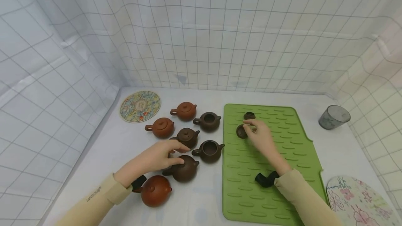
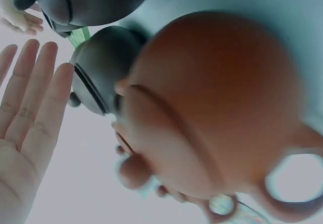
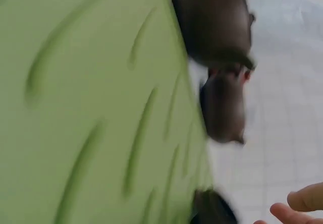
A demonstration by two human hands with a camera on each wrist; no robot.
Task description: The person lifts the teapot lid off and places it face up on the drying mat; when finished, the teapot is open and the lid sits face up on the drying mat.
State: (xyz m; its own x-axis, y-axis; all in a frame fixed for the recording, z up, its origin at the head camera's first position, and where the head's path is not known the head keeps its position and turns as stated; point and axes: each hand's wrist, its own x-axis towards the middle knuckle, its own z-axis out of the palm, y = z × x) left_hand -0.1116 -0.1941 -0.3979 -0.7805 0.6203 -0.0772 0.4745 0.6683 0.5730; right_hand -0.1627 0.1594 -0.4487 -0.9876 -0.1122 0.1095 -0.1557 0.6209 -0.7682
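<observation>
My left hand (image 1: pixel 164 154) hovers over a dark brown lidded teapot (image 1: pixel 186 171), thumb near its knob. In the left wrist view its fingers (image 2: pixel 38 90) are straight, with nothing held. On the green mat (image 1: pixel 238 191), the fingertips of my right hand (image 1: pixel 261 137) are just over a small dark teapot lid (image 1: pixel 241 132). A second dark lid (image 1: pixel 249 115) lies slightly beyond. Two dark teapots, a nearer one (image 1: pixel 208 156) and a farther one (image 1: pixel 209 125), stand lidless left of the mat. In the right wrist view the fingers (image 3: pixel 309 196) are partly cropped, apart from a dark lid (image 3: pixel 214 208).
Reddish-brown teapots stand at the near left (image 1: pixel 156 193) and behind (image 1: pixel 185 111), with another (image 1: pixel 163 130) between. One more dark lidded teapot (image 1: pixel 186 136) stands among them. A patterned round mat (image 1: pixel 140 106) is far left. A grey glass (image 1: pixel 333 116) and a floral round board (image 1: pixel 358 198) are right.
</observation>
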